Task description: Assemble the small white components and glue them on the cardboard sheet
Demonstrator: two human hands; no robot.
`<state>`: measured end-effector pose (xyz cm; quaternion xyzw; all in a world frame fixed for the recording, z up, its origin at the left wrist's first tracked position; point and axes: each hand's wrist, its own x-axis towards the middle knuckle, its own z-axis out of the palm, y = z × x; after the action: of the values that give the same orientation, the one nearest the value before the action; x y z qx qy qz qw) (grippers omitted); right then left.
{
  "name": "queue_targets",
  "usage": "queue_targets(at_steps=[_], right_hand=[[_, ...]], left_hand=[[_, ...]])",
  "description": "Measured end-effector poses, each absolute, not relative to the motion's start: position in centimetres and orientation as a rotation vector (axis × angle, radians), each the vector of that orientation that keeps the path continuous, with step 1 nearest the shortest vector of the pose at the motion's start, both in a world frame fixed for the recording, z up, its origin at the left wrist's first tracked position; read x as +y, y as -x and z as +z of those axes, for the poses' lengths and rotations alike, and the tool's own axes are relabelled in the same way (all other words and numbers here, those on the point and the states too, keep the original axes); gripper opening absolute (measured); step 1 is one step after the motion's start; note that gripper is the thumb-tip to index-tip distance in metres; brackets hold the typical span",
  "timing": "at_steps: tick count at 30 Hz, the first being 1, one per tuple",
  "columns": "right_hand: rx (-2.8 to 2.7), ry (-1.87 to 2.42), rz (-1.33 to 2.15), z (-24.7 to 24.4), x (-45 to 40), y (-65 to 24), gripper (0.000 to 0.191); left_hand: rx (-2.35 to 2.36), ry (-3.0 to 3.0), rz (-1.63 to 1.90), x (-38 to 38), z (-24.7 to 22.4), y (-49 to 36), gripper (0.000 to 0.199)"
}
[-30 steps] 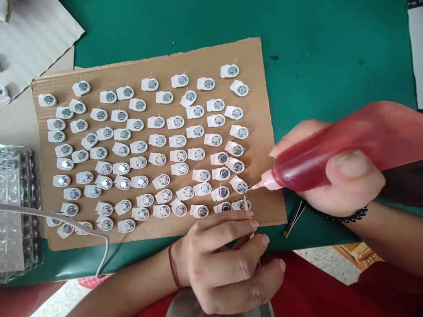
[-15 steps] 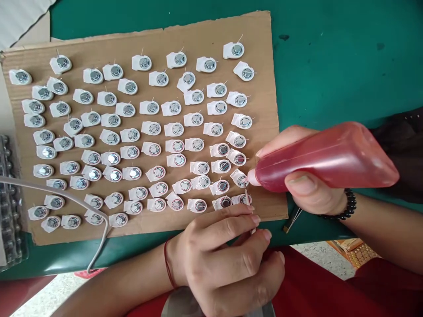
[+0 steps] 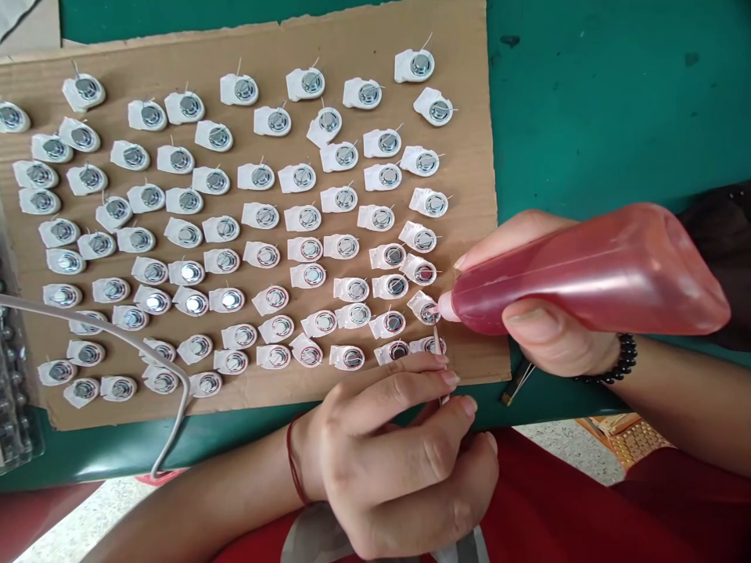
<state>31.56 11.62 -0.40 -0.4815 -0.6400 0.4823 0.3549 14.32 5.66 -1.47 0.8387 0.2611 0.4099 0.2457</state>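
Note:
My right hand is closed around a red squeeze bottle that lies nearly level, its pale nozzle pointing left. The nozzle tip meets a small white part with a round metal centre near the cardboard's right edge. My left hand pinches a thin pointed tool, whose tip reaches the same part from below. Several rows of similar white parts with round metal discs lie on the brown cardboard sheet, many with a thin wire sticking out.
A pale cable curves over the cardboard's lower left. Tweezers lie on the green table beside the cardboard's lower right corner. A clear plastic tray sits at the left edge. Dark fabric shows at the right.
The bottle's nozzle has come down onto the white part, where it was just to the right of it before. The view has shifted slightly, so the cardboard appears larger and further left.

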Motion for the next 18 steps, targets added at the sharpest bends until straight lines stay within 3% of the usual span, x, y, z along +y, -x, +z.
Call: queue_targets(at_steps=[6,13,18], right_hand=[[-1.589,1.269,1.214,-0.4,11.1,-32.0,0.034],[-1.414,1.604,1.213,-0.2,11.0,-31.6,0.057],[-1.516,1.61,1.165,-0.1,11.0,-31.8,0.055]], left_hand=[[0.701,-2.302,1.099,6.1,-1.1,-14.3,0.01],[0.663,-2.36,0.97,6.8,-0.4,-13.9,0.01],[0.672,-2.358,0.935,6.9,-0.1,-14.0,0.008]])
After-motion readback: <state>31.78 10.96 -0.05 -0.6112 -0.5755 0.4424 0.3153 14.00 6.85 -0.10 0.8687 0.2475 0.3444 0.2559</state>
